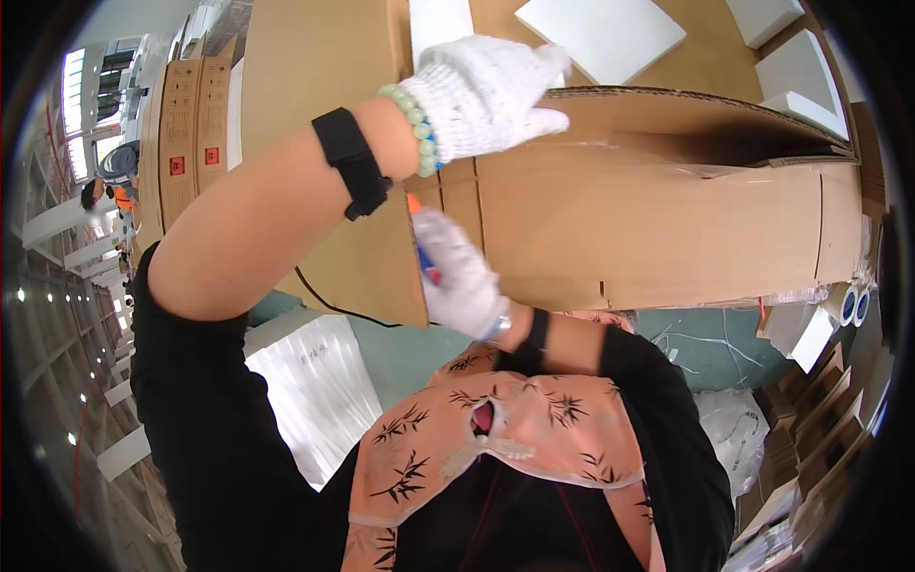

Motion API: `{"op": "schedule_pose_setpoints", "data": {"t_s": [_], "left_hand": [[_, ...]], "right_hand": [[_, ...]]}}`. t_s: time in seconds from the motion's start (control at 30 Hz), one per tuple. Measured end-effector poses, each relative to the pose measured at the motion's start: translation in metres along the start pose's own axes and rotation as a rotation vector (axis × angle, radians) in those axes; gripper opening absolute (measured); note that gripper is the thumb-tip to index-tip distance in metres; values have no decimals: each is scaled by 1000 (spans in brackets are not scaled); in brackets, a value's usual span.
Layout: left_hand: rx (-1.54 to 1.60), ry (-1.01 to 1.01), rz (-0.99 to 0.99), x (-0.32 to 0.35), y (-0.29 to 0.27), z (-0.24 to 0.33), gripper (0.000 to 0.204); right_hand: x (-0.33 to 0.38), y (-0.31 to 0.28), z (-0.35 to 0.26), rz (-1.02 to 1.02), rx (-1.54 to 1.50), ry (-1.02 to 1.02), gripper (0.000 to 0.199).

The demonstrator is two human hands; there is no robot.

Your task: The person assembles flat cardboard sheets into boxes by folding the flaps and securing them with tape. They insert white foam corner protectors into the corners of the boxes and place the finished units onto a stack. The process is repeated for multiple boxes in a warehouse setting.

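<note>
My left hand, in a white knitted glove, reaches across to the upper edge of a large brown cardboard box. Its fingers lie over that edge, with the thumb on the near side. Below it, my right hand, also gloved and slightly blurred, is wrapped round a small tool with blue and red on its body. An orange tip sticks out above the fist, beside a cardboard flap. Glove and blur hide the tool's exact kind. White foam pieces lie inside the box.
More white foam blocks stand at the box's far right. Tall cartons rise at the left. A black cable hangs under the flap. White wrapped sheets lie lower left; clear plastic and stacked cardboard are lower right.
</note>
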State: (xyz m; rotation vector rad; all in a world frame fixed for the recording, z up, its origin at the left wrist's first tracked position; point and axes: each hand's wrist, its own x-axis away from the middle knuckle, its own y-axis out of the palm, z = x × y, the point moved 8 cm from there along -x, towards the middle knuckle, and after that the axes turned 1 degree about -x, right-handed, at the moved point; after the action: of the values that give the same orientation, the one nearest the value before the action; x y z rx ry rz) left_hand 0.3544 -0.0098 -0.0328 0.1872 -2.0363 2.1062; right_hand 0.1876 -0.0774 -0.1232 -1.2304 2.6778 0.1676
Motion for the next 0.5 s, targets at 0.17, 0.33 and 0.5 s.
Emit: {"op": "schedule_pose_setpoints", "data": {"t_s": [0.17,0.33,0.5], "left_hand": [[-1,19,-23,-5,-2,3,42],[-9,-8,-51,0,0,8,42],[-38,26,-43,-2,-2,14,45]], "right_hand": [[-92,82,34,-159,132,131,51],[-138,67,56,-188,317,224,50],[-157,58,62,-200,379,250,50]]}}
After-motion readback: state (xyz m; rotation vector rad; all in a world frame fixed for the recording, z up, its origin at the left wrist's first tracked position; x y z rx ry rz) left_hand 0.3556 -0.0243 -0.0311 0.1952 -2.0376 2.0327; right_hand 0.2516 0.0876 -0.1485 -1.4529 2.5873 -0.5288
